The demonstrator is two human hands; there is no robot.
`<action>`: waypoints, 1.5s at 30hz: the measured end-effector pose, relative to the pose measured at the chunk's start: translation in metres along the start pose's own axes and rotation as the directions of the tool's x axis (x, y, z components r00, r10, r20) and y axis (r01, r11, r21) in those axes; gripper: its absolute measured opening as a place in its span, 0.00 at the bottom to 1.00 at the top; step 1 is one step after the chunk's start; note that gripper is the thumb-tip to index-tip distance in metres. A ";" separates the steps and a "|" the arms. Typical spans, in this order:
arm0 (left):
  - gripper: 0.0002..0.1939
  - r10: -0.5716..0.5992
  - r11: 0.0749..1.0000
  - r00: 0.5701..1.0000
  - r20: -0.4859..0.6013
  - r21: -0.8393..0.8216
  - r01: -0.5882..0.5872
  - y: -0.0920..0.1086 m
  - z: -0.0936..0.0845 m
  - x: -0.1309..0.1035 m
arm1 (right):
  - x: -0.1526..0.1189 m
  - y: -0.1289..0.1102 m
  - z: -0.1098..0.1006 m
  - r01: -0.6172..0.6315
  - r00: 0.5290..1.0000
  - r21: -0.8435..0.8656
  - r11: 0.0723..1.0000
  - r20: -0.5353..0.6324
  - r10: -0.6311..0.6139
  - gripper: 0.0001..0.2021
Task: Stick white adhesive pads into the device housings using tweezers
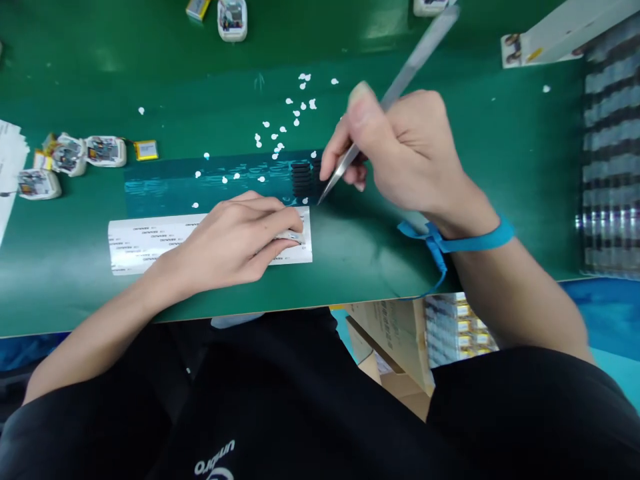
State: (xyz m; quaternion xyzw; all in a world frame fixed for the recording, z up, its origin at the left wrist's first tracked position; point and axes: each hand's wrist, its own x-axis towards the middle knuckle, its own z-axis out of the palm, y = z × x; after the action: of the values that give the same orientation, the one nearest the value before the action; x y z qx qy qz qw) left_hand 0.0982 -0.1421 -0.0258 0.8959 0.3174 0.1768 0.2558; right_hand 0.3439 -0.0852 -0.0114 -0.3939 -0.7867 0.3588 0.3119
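Note:
My right hand [400,147] is closed around metal tweezers [345,163], whose tip points down beside a row of small black strips [301,180]. A white wrist strap with a blue band [480,239] circles that wrist. My left hand [245,233] rests on a white printed sheet [135,247], with thumb and forefinger pinching a small whitish part [291,235]. Most of this part is hidden by the fingers, so its kind cannot be told. Behind the sheet lies a translucent blue-green film [165,183], with the black strips at its right end.
Small white round stickers [297,113] are scattered over the green table [500,167]. Opened white devices with circuit boards [105,151] and a battery [146,150] lie left. Stacked clear trays [610,153] stand right, near a white bracket [565,33]. A cardboard box [395,333] sits below the edge.

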 end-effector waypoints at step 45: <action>0.14 -0.405 0.561 0.909 -0.092 -0.811 0.167 0.018 0.002 0.008 | -0.008 -0.014 0.025 0.098 0.981 0.650 0.754 -0.189 0.035 0.15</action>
State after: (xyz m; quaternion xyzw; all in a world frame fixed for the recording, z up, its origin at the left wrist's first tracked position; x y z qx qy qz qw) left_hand 0.1138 -0.1491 -0.0159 0.5936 0.3811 0.3732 0.6026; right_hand 0.3232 -0.1056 -0.0155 -0.2784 -0.5842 0.5673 0.5092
